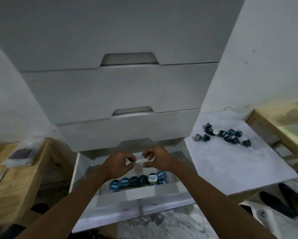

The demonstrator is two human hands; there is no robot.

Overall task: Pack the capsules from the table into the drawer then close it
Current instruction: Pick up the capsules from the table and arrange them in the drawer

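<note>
Lower centre of frame: left hand over open drawer, fingers curled toward thumb; too blurred to tell whether pinching anything. Below, packed capsules in a row inside drawer. Just beside, right hand, fingers also curled, grip equally unclear. Right of frame: loose capsules scattered on white surface, well apart from both hands. Judged mid-packing, between drop-off and next pick. Next calls for reaching right, gathering more, then pushing drawer shut once none left out.

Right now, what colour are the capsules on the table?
The capsules on the table are dark teal-blue; the head view shows them best.
</note>
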